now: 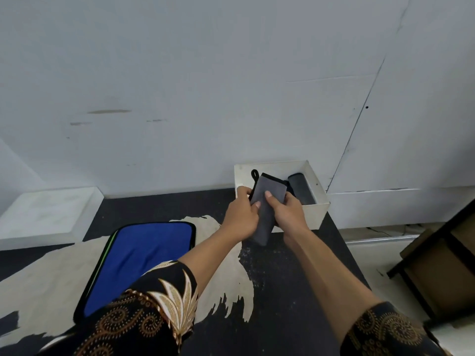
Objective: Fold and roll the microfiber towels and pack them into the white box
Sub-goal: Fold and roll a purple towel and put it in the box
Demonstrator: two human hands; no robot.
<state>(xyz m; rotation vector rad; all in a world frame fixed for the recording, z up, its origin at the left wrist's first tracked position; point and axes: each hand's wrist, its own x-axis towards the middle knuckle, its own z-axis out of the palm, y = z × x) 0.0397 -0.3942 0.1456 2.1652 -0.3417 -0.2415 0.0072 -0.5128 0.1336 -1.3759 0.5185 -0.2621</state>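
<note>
**Fig. 1.** A grey towel (267, 201), folded into a narrow black-edged bundle, is being held by both hands over the near left corner of the white box (314, 214). Its far end is being tipped past the rim, beyond the fingertips, while its near end is being left hanging below the palms. Just past the right fingertips, a rolled grey towel (302, 188) is already being kept inside the box, along its right wall. Well to the left of the left hand (240, 218), a blue towel (144, 255) is being left flat and unrolled on the table (295, 278). The packing is therefore being judged partly done: one roll in, one going in, at least one not yet folded. The left fingers (243, 190) are being curled round the bundle's left edge. The right hand (289, 214) is being wrapped round its right side, with the thumb being pressed on the upper face.
</note>
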